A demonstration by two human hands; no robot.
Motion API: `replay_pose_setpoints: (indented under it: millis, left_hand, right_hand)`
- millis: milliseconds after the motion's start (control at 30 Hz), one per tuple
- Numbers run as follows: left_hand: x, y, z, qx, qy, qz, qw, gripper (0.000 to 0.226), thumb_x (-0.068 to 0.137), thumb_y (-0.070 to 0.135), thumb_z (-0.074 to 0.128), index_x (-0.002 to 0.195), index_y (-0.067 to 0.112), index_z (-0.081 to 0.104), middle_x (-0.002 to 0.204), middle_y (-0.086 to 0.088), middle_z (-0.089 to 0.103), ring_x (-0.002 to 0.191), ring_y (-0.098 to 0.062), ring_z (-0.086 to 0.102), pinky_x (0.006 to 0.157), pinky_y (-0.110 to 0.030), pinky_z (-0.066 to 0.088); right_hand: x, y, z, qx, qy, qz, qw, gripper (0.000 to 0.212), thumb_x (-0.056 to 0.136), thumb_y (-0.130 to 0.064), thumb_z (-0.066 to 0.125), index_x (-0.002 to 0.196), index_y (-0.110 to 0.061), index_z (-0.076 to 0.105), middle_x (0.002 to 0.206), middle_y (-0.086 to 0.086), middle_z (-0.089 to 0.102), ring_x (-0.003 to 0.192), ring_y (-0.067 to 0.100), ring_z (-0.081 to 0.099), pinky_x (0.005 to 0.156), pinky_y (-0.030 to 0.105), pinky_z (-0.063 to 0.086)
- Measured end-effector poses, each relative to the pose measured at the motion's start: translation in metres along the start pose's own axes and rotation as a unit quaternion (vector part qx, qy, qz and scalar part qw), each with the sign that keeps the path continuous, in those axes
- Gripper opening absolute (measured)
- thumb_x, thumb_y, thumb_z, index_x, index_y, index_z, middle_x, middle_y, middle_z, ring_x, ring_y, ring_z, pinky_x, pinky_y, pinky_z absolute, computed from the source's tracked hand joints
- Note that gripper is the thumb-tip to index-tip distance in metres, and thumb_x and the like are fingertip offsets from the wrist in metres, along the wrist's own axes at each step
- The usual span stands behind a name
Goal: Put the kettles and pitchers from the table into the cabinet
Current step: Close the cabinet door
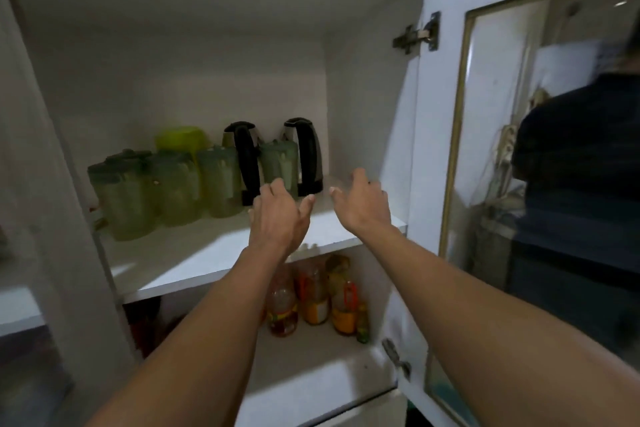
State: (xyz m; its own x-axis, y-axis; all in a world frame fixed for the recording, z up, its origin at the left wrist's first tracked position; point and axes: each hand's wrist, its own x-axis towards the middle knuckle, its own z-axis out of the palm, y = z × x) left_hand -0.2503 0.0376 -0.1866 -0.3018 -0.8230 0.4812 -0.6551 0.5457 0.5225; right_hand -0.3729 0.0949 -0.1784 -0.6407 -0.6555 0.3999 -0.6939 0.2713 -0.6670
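- Head view: the cabinet point(363, 87) stands open, and both bare forearms reach up into it from 6 o'clock.
- The left hand point(277, 215) is near the centre of the frame, its back to the camera, over the front part of the upper shelf point(194, 253). Its fingers point(273, 188) are loosely curved and a little apart, the thumb stands out toward 3 o'clock, and they hold nothing.
- The right hand point(362, 201) is at 3 o'clock of the left one, apart from it. Its fingers are bent forward and relaxed, the thumb points toward 9 o'clock, and it also holds nothing.
- Two kettles point(244, 163) with black handles stand upright at the back of the upper shelf, at 12 o'clock of the left hand.
- Three green pitchers point(173, 187) stand in a row at 9 o'clock of the kettles; a fourth pitcher point(278, 158) is between the two kettles.
- Whether the left fingertips touch this fourth pitcher, I cannot tell.
- A lime-green container point(180, 137) is behind the row.
- On the lower shelf point(311, 357), at 6 o'clock of the hands, stand several bottles point(315, 295).
- The door point(436, 149) hangs open at 3 o'clock; a person point(571, 156) in dark clothes shows in its glass.
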Motion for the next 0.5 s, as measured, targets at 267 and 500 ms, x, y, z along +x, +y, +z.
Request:
replay_pose_setpoints:
  millis: [267, 500]
  left_hand:
    - [-0.117, 0.057, -0.002, -0.034, -0.112, 0.147, 0.982, 0.065, 0.098, 0.051, 0.045, 0.144, 0.007, 0.035, 0.145, -0.017, 0.041, 0.131, -0.035, 0.043, 0.109, -0.051, 0.037]
    - [-0.225, 0.164, 0.003, -0.147, -0.194, 0.222, 0.944, 0.067, 0.095, 0.052, 0.049, 0.145, 0.010, 0.034, 0.149, -0.016, 0.039, 0.134, -0.034, 0.043, 0.110, -0.053, 0.039]
  right_hand:
    - [-0.139, 0.044, -0.109, -0.156, 0.108, 0.093, 0.978, 0.048, 0.098, -0.044, 0.048, 0.141, -0.024, 0.038, 0.149, 0.013, 0.037, 0.134, 0.039, 0.039, 0.107, 0.058, 0.037]
    - [-0.238, 0.086, -0.248, -0.238, 0.210, 0.187, 0.930, 0.048, 0.097, -0.044, 0.049, 0.141, -0.027, 0.038, 0.148, 0.014, 0.038, 0.132, 0.041, 0.039, 0.105, 0.059, 0.038]
